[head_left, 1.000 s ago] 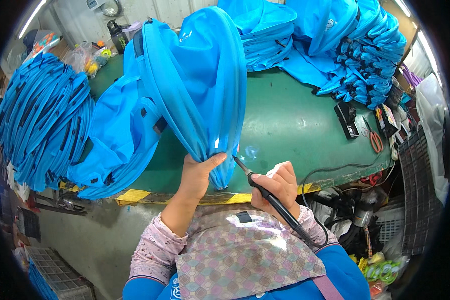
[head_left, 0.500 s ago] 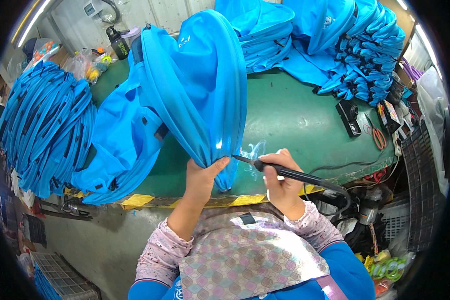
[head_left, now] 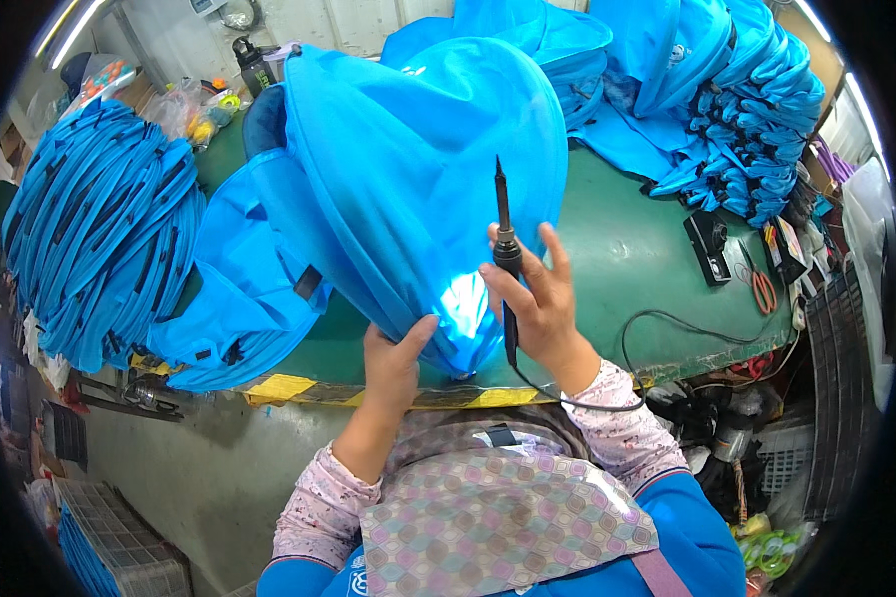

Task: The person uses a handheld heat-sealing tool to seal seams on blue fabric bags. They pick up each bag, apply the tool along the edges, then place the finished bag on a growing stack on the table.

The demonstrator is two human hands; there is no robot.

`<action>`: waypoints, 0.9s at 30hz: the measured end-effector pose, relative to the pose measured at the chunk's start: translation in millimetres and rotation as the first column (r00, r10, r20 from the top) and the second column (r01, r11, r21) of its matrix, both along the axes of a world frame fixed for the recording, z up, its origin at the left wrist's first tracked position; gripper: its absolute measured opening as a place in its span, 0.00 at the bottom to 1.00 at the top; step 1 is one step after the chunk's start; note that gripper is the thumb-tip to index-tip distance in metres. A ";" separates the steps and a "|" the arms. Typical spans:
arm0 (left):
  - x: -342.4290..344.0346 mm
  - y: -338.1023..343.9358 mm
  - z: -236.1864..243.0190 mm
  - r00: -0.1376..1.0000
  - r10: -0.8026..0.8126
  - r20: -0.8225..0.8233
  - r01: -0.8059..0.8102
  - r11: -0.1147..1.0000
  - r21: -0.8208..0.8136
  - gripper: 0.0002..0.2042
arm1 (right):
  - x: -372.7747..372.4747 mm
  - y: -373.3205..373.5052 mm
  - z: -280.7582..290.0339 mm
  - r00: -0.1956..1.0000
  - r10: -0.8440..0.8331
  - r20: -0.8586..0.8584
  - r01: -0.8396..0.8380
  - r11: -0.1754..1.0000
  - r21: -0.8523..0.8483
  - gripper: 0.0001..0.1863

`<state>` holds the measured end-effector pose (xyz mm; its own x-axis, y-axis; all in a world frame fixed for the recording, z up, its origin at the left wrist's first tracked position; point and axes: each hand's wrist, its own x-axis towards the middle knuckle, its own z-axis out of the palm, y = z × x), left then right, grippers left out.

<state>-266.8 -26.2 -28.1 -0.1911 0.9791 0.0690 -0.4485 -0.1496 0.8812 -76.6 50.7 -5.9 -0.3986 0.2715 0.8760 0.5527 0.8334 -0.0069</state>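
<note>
A blue fabric piece with a hoop-like rounded edge (head_left: 398,169) stands up on the table in front of me. My left hand (head_left: 392,366) grips its lower edge, thumb on the near side and the other fingers hidden behind. In my right hand (head_left: 543,303), a black soldering iron (head_left: 508,259) is held between the fingers, its thin tip pointing up and away from me, in front of the fabric. Some of the right fingers are spread. From the iron's lower end a black cord (head_left: 635,343) loops over my right sleeve and onto the table.
A stack of folded blue hoops (head_left: 100,239) stands at left, and more blue pieces (head_left: 757,129) are piled at the back right. Orange-handled scissors (head_left: 763,291) and a black box-shaped device (head_left: 707,247) lie on the green table (head_left: 627,269). Yellow tape (head_left: 279,388) marks its front edge.
The soldering iron has come off the fabric's lower edge and swung from pointing left to pointing up. The blue piece has turned, showing a broader face. Smoke near the tip is gone.
</note>
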 end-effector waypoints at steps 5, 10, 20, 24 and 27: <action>3.0 8.5 3.3 0.993 -0.117 -0.021 0.117 0.993 0.003 0.18 | -49.6 -21.2 0.4 0.858 0.355 -0.372 -0.474 0.825 -0.306 0.35; 6.9 5.1 -2.5 0.996 -0.070 0.061 0.072 0.997 -0.022 0.18 | -48.3 -13.7 -3.9 0.894 0.307 -0.325 -0.391 0.889 -0.238 0.35; 18.5 7.2 -21.7 0.999 0.023 0.042 -0.023 1.000 -0.014 0.19 | 2.7 -67.0 20.5 0.894 0.157 -0.420 -0.266 0.940 -0.213 0.15; 23.4 4.4 -21.5 0.998 0.037 0.054 -0.037 0.999 0.005 0.16 | 9.4 -68.6 11.5 0.944 0.214 -0.252 -0.244 0.965 -0.093 0.16; 24.7 4.9 -21.0 0.996 0.047 0.080 -0.045 0.999 -0.027 0.14 | 3.1 -65.6 9.0 0.965 0.193 -0.178 -0.198 0.980 -0.014 0.18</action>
